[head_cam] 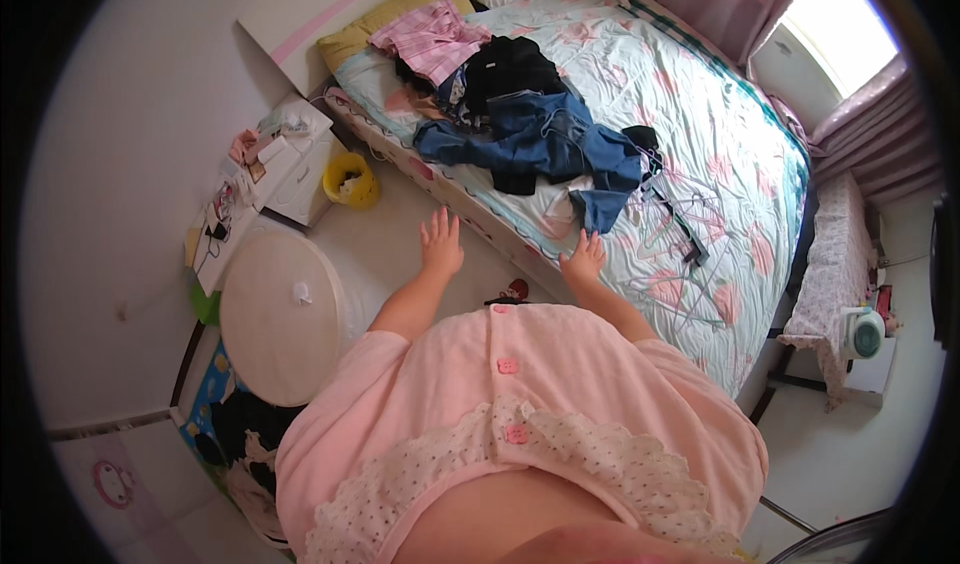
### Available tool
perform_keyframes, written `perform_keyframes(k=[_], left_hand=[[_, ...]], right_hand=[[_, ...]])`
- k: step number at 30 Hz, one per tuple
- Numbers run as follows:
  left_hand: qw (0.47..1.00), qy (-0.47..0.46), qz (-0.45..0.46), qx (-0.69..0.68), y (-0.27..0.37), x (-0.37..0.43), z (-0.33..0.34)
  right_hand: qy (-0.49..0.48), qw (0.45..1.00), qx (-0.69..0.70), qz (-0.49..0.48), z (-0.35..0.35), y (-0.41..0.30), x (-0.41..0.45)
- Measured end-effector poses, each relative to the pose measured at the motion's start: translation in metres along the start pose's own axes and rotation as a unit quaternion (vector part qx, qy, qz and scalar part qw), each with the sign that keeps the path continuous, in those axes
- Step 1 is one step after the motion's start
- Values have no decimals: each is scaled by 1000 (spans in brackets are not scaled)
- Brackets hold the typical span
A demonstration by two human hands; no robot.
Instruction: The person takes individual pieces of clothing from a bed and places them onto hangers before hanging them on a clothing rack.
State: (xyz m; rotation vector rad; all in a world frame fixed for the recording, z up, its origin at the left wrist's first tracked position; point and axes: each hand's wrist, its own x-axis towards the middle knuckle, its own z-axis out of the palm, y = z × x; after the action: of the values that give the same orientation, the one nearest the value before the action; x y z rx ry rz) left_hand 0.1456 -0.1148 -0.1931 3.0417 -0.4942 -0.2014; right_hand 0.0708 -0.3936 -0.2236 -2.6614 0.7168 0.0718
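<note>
My left hand (441,243) is held out over the floor beside the bed, fingers apart and nothing in it. My right hand (583,258) reaches over the near edge of the bed (600,76), also without anything in it. Its fingertips come close to the lower end of a blue denim garment (540,132); whether they touch it I cannot tell. Behind the denim lie a black garment (514,72) and a pink checked garment (435,35). Several thin wire hangers (679,211) and a dark hanger (679,226) are spread on the floral sheet to the right.
A yellow waste bin (360,189) stands between the bed and a white bedside cabinet (304,177). Left of me is a round table (277,324) with a small white item (301,294). Clothes (251,444) are heaped at lower left. A small fan (864,333) stands at the right.
</note>
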Motion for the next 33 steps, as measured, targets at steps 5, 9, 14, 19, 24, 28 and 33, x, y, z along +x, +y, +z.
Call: perform_keyframes(k=[5,9,14,19,24,28,33], left_hand=[[999,19,16,33,-3,85,-12],[999,32,23,-9,6,128,-17],[999,14,51,-4,-5,180,-8],[996,-4,85,-1,-13,247,-3],[986,-3,163,-22,-19,320,-10],[982,-25,185,-8,-29,387,-16],[984,-35,175,-26,-64,442,-9]], right_hand=[[17,999,-4,-41,-10,-37,86],[47,998,23,-33,-10,-47,126],[11,996,-56,-64,-18,-51,165],[27,998,-60,-2,-18,-59,208],[3,997,-74,33,-14,-93,260],[-2,999,-52,-7,1,-129,316],[-51,993,-77,-70,15,-185,385]])
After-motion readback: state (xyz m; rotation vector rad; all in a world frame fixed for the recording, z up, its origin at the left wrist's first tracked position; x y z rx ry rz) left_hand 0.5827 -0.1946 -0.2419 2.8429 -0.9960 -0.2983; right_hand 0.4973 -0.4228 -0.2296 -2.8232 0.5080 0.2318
